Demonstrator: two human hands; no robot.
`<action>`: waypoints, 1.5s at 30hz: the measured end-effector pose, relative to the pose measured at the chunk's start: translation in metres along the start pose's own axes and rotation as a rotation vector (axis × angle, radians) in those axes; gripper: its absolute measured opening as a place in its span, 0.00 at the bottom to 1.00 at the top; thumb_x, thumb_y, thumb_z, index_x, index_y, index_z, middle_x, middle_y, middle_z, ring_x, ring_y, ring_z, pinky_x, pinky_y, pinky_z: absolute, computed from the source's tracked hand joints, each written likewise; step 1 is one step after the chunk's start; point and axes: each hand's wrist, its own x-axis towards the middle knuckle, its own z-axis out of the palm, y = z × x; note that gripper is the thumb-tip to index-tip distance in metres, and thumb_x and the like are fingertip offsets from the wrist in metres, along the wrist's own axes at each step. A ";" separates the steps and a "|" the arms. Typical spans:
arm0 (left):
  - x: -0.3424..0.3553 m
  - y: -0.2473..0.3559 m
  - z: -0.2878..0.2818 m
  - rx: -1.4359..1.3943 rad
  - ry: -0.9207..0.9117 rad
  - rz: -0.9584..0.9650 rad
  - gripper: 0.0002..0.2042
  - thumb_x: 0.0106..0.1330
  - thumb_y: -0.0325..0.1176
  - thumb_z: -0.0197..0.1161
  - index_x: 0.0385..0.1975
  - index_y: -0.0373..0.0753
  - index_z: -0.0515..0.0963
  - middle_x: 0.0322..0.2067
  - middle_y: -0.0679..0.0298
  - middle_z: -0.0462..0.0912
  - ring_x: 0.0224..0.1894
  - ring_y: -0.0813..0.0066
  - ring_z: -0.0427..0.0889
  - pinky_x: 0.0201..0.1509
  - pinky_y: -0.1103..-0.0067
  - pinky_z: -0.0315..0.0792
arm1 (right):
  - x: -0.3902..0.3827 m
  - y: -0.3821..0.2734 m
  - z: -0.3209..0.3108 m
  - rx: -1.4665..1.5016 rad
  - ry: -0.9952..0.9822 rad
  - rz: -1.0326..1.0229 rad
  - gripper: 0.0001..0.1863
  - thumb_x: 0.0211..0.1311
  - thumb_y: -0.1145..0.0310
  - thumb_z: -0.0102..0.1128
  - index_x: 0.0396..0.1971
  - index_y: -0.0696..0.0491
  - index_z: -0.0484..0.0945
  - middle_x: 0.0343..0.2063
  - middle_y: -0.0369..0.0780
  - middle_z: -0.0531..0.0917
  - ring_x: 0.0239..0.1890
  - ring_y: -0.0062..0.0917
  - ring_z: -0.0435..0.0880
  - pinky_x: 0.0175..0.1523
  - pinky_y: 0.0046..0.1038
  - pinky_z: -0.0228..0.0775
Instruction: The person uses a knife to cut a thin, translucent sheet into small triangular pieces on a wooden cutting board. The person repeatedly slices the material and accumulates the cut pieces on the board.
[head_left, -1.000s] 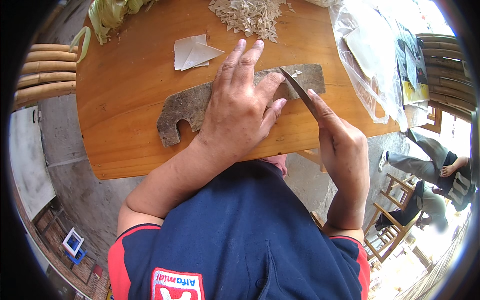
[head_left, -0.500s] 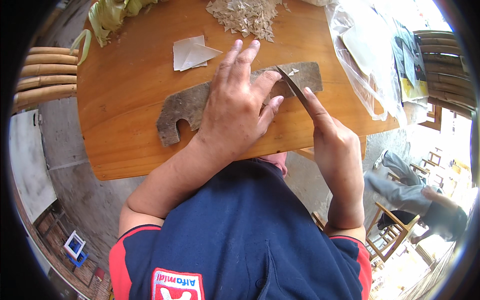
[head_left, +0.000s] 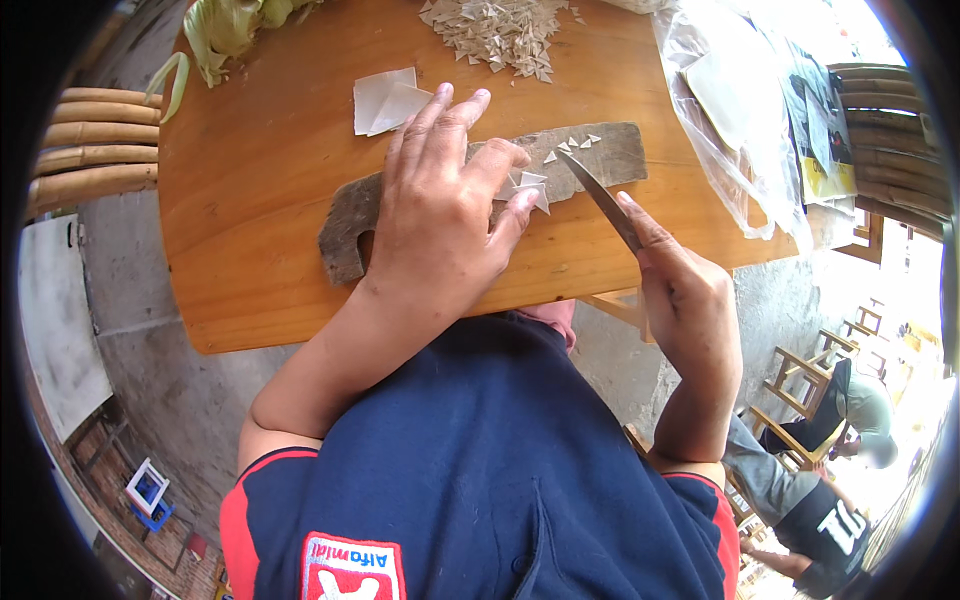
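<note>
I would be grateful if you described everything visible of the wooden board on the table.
The board is a long, flat piece of worn, grey-brown wood, squared at its right end and notched near its left. It lies flat on the table, close to the near edge, at a slight slant. The left hand covers part of its middle, and small pale triangles lie on its right half. The tip of the knife is over it; whether they touch is unclear.
</note>
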 end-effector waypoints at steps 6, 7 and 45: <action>-0.003 -0.003 -0.005 0.019 -0.041 0.025 0.16 0.56 0.36 0.78 0.44 0.47 0.84 0.68 0.54 0.71 0.75 0.47 0.61 0.76 0.55 0.57 | 0.000 0.007 0.000 -0.013 0.022 -0.041 0.30 0.64 0.80 0.59 0.64 0.40 0.79 0.26 0.47 0.84 0.28 0.39 0.85 0.36 0.37 0.77; -0.002 -0.002 -0.004 0.021 -0.044 0.026 0.16 0.55 0.36 0.78 0.44 0.47 0.84 0.68 0.54 0.71 0.76 0.47 0.61 0.77 0.55 0.56 | 0.000 0.006 0.000 -0.006 0.023 -0.037 0.29 0.64 0.80 0.59 0.64 0.40 0.79 0.26 0.47 0.84 0.27 0.39 0.85 0.36 0.37 0.77; -0.003 -0.007 -0.005 0.010 -0.050 0.048 0.12 0.59 0.37 0.75 0.44 0.50 0.88 0.71 0.54 0.68 0.76 0.45 0.59 0.78 0.54 0.54 | 0.007 -0.003 0.002 -0.182 0.012 -0.094 0.29 0.63 0.78 0.59 0.64 0.38 0.81 0.20 0.43 0.79 0.22 0.35 0.82 0.30 0.37 0.74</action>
